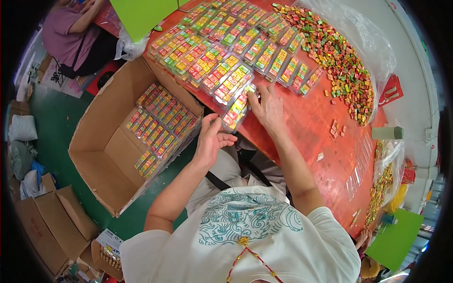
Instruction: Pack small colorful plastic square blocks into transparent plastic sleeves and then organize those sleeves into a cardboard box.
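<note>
My right hand (268, 109) flat on candy tray (237, 109) at bench (321, 127) edge, left hand (210, 139) open beneath; tray may tip into box (113, 141).

We see our right hand (268, 109) flat on a candy pack (237, 109) at the red bench (311, 125) edge, left hand (211, 138) open beside it, above a box (118, 141) of packs.

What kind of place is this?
Probably a small packing workshop: filled clear candy trays cover a red table, loose candies lie heaped nearby, and a cardboard box holds packed trays.
</note>
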Demonstrator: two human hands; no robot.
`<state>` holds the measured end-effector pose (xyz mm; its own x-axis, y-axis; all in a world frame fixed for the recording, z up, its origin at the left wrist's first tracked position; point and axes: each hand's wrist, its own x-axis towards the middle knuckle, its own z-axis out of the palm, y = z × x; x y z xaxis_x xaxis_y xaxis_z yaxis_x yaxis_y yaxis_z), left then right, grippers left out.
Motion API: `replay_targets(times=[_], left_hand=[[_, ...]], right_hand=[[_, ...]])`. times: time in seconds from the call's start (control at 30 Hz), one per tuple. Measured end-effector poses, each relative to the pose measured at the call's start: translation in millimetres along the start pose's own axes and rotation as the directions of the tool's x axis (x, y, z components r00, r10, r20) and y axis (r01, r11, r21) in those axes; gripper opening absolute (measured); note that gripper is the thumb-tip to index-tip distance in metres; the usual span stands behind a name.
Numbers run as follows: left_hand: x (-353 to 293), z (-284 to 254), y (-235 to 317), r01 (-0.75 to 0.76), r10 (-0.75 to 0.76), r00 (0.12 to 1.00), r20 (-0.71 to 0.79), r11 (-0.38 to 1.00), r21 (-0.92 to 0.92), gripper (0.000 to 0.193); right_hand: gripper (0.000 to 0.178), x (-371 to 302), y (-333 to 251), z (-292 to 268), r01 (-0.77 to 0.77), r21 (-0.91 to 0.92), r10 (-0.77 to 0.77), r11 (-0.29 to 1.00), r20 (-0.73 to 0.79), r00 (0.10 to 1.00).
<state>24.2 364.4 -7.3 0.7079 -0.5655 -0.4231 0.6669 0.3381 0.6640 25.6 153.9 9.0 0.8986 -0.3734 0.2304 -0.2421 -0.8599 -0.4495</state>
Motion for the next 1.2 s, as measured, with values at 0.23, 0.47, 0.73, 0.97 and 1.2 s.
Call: replay_targets(times=[0.23,0.47,0.73,0.97,1.2], left_hand=[[-17.2,-12.4,-16.4,0.226,-0.240,0.961,0.138,0.968,0.108,0.043],[-67.2,-21.4,-38.3,0.033,-0.085,0.978,0.191,0.965,0.259,0.053],[-94.7,-55.2,-16.2,-0.144,0.143,0.989,0.020,0.987,0.072,0.048],[-90.7,-192.1,80.0,-0.169,0.193,0.954,-0.227,0.978,0.122,0.063],[-43.0,-432.0,63.8,0.152,0.283,0.836,-0.470,0.703,0.694,0.048]], right_hand=[[0.030,-49.2,-33.3,-5.8,0.082,0.022,-0.084,0.996,0.097,0.992],[0.039,-94.7,-54.7,16.3,-0.036,0.715,-0.117,0.698,0.164,0.980],[0.048,-90.9,-125.1,47.1,-0.166,0.823,-0.293,0.542,0.371,0.881],[0.058,-61.0,-130.8,40.2,0.013,0.731,-0.348,0.683,0.310,0.885],[0.049,-83.3,-87.9,43.6,-0.142,0.637,-0.186,0.758,0.420,0.888]])
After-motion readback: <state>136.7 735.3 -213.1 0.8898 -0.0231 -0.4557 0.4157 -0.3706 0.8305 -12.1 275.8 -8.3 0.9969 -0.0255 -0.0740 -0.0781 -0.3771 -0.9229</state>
